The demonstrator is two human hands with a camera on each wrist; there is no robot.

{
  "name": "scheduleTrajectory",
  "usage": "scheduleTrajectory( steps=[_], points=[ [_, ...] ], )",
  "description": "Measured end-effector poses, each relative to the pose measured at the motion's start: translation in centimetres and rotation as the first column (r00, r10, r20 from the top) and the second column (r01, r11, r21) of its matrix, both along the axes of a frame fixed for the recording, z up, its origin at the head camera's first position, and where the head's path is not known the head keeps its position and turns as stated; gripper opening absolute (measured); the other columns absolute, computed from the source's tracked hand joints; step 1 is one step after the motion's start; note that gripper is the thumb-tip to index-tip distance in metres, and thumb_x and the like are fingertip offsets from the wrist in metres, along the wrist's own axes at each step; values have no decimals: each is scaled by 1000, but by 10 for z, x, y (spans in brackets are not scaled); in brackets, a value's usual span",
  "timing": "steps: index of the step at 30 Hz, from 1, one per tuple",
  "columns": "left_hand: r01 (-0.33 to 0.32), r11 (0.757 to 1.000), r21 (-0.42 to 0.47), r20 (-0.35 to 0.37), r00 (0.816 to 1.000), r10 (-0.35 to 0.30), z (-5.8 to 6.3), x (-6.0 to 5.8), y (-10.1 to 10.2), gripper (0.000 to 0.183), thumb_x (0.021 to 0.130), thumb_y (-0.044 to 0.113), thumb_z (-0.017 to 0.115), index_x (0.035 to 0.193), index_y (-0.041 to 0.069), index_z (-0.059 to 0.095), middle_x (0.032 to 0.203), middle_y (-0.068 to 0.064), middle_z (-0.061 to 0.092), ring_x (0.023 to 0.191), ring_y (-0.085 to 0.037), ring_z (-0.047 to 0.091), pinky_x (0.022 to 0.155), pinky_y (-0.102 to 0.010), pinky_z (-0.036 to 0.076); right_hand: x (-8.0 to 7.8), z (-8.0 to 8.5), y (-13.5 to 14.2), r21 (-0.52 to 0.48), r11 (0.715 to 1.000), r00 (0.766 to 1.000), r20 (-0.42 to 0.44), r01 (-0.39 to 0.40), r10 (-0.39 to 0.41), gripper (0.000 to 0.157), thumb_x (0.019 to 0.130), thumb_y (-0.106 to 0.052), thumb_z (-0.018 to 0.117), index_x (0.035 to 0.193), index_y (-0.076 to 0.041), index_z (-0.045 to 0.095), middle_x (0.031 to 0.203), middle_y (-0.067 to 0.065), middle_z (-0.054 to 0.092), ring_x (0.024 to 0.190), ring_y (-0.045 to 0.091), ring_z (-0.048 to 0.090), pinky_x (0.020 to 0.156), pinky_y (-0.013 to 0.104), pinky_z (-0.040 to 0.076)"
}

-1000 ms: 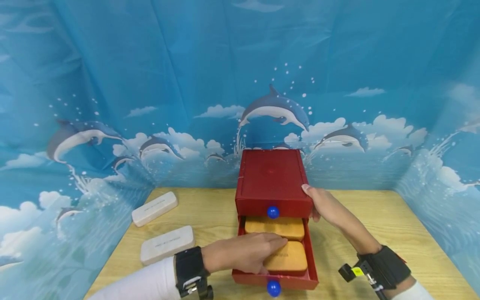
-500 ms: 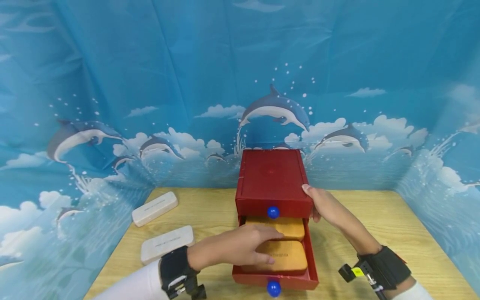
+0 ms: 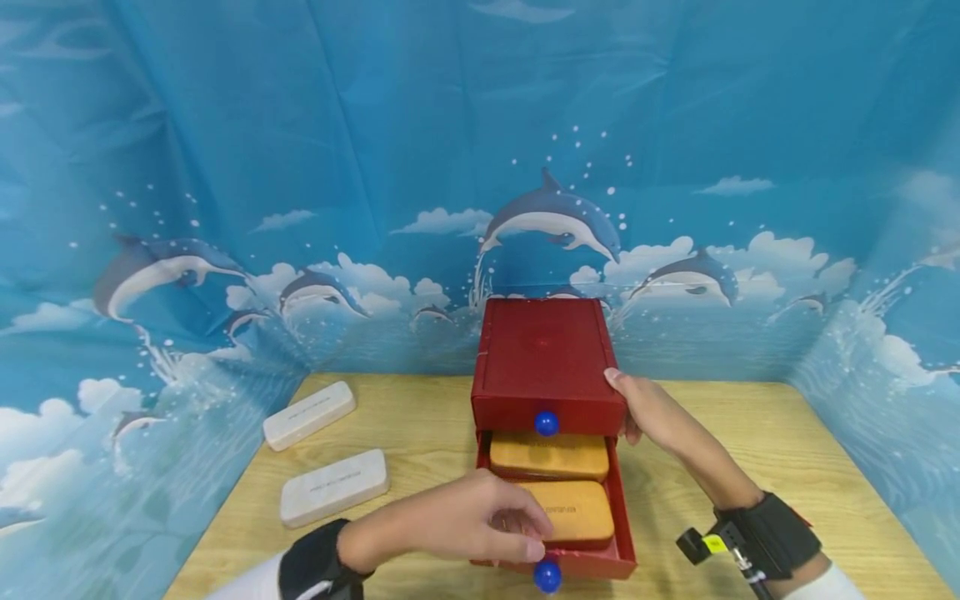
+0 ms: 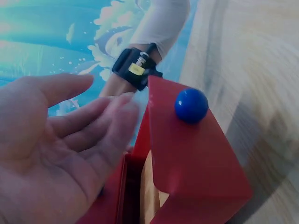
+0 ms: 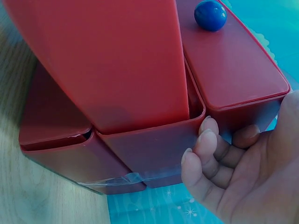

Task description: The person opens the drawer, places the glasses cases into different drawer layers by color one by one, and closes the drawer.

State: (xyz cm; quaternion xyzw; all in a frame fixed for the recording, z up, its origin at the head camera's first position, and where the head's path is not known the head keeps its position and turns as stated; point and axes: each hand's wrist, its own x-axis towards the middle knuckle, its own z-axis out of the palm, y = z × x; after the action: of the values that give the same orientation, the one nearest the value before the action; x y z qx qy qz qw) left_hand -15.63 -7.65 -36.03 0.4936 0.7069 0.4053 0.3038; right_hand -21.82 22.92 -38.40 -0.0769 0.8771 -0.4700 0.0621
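Observation:
A red drawer cabinet (image 3: 543, 346) stands on the table with a lower drawer (image 3: 625, 533) pulled out. Inside it lie two orange rounded cases, the rear case (image 3: 551, 457) and the front case (image 3: 577, 512), both with small print on the lid. My left hand (image 3: 472, 517) hovers over the drawer's front left corner, its fingers loosely bent and holding nothing. Its fingertips come near the blue knob (image 3: 547, 576) of that drawer. My right hand (image 3: 652, 408) grips the cabinet's right side, thumb on the top edge and fingers against the side wall (image 5: 149, 144).
Two white rounded cases lie on the left of the wooden table (image 3: 712, 467): a far case (image 3: 309, 415) and a nearer case (image 3: 334, 487). A blue knob (image 3: 547, 423) sits on the shut top drawer. Behind hangs a dolphin-print curtain (image 3: 375, 167).
My left hand has come off the front orange case and moved left and toward me, to the drawer's front corner. My right hand and the cabinet have stayed put.

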Motion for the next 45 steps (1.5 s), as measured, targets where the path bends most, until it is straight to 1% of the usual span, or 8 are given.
scheduleTrajectory(
  steps=[6, 13, 20, 24, 30, 36, 42, 45],
  points=[
    [54, 990, -128, 219, 976, -25, -7, 16, -8, 29, 99, 22, 50, 123, 7, 59, 100, 9, 67, 85, 0, 61, 75, -21, 51, -1, -1, 0, 1, 1000, 1000, -9, 2, -2, 75, 102, -57, 17, 72, -5, 63, 58, 11, 61, 49, 29, 56, 56, 41, 50],
    [-76, 971, -226, 401, 901, 164, -21, 35, -11, 36, 101, 24, 47, 134, 8, 49, 108, 9, 64, 99, -4, 58, 82, -23, 48, -1, 0, 1, -7, 1000, 1000, -10, -9, 8, 75, 101, -58, 16, 74, -6, 63, 59, 11, 62, 49, 29, 56, 56, 41, 50],
    [-201, 949, -243, 264, 928, 264, -28, 46, -9, 33, 99, 27, 51, 124, 6, 57, 102, 8, 66, 92, -3, 59, 78, -25, 49, -1, -2, 1, -20, 1000, 1000, -14, -8, 8, 74, 102, -57, 18, 74, -5, 63, 59, 11, 61, 49, 29, 56, 56, 41, 50],
    [-208, 956, -208, 336, 902, 269, -39, 49, -8, 31, 99, 29, 49, 118, 8, 61, 97, 6, 67, 89, -6, 62, 75, -26, 50, 0, -2, 0, -17, 1000, 1000, -12, -3, 3, 74, 102, -56, 18, 73, -5, 63, 59, 14, 61, 49, 29, 55, 56, 41, 50],
    [-208, 965, -161, 562, 784, 263, -61, 55, -3, 32, 101, 37, 44, 106, 12, 63, 88, 4, 64, 80, -10, 62, 68, -26, 52, 1, -3, -1, -11, 1000, 1000, 1, 4, -4, 74, 101, -57, 18, 73, -5, 62, 60, 15, 61, 48, 29, 55, 56, 41, 50],
    [-243, 963, -117, 760, 603, 245, -78, 58, 4, 42, 101, 42, 40, 117, 9, 59, 108, -8, 67, 98, -20, 62, 83, -33, 52, 1, -2, 2, -5, 1000, 1000, -8, 3, -3, 75, 101, -57, 16, 72, -5, 62, 60, 16, 62, 49, 29, 56, 57, 40, 50],
    [-277, 956, -99, 817, 525, 237, -96, 56, 12, 47, 102, 44, 37, 126, 7, 55, 118, -10, 63, 108, -24, 59, 91, -38, 47, 1, 0, 2, -21, 1000, 1000, -18, -9, 9, 73, 102, -55, 18, 73, -4, 62, 63, 22, 61, 48, 30, 55, 55, 41, 49],
    [-284, 951, -122, 867, 436, 241, -101, 56, 16, 50, 101, 46, 40, 130, 8, 53, 124, -11, 61, 113, -25, 56, 97, -40, 44, 0, -1, 2, -19, 1000, 1000, -11, 0, 0, 74, 102, -56, 18, 72, -5, 62, 62, 21, 62, 49, 29, 56, 57, 40, 50]
  ],
)
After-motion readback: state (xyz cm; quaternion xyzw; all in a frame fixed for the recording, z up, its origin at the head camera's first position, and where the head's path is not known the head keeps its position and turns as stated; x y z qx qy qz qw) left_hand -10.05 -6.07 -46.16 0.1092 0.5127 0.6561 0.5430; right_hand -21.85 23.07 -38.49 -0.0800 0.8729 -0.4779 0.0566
